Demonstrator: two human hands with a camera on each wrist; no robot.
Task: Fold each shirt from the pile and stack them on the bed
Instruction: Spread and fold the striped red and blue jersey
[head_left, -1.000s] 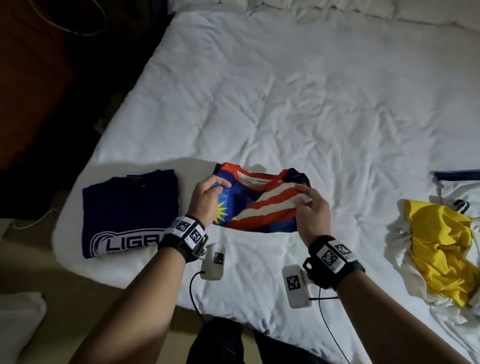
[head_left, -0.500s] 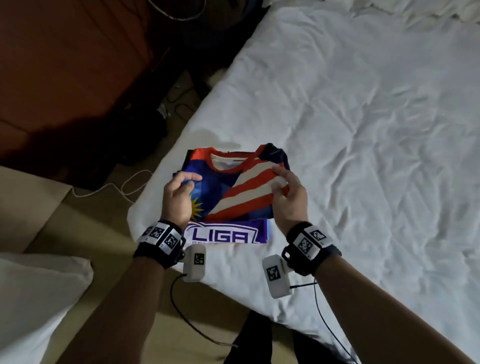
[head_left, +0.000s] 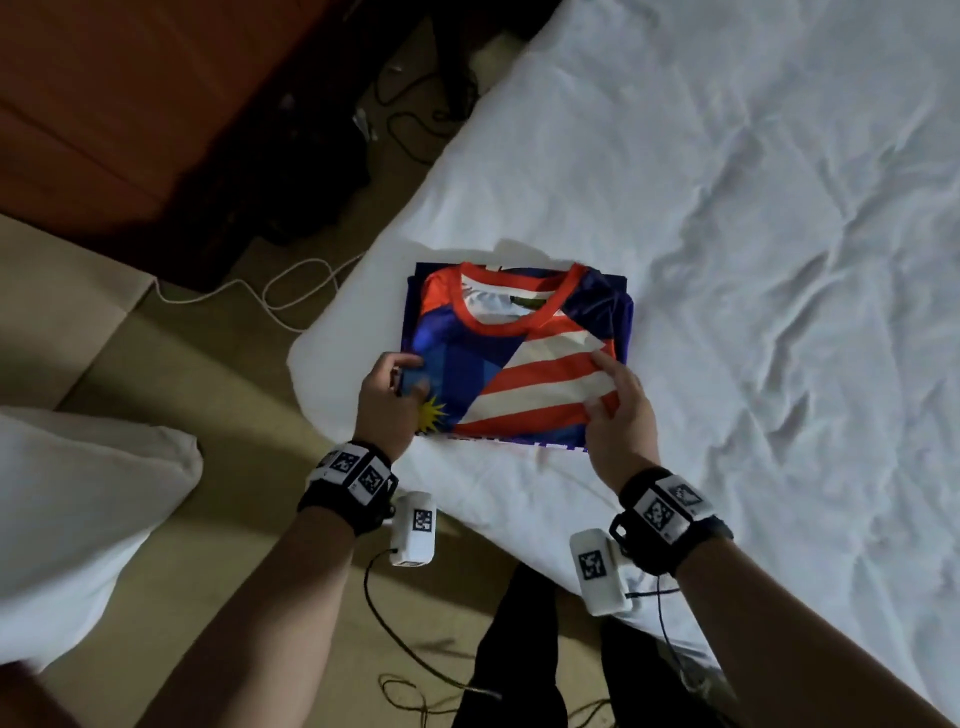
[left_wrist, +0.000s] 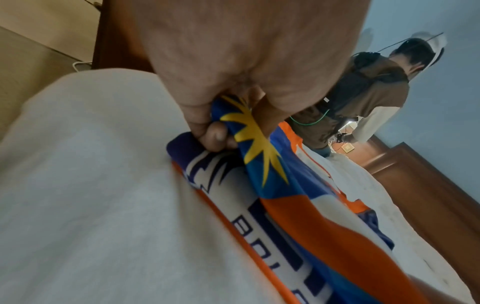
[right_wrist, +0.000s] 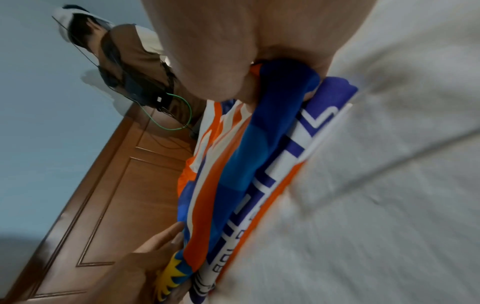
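Hands are gripping a folded flag shirt (head_left: 524, 364) by its near edge; the left hand (head_left: 387, 402) is pinching the left corner with thumb and curled fingers; the right hand (head_left: 621, 415) is clamping the right corner likewise; the shirt is lying on a folded navy shirt (left_wrist: 207, 170) at the corner of the bed (head_left: 727, 260).

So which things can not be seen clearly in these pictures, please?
- Navy shirt: in the head view the striped shirt covers nearly all of it.
- Its white lettering: cut off and blurred in both wrist views, not readable.
- Left hand fingertips: tucked under the fabric.
- Right hand fingers: hidden under the shirt's edge.
- Floor cables: too dark to follow.
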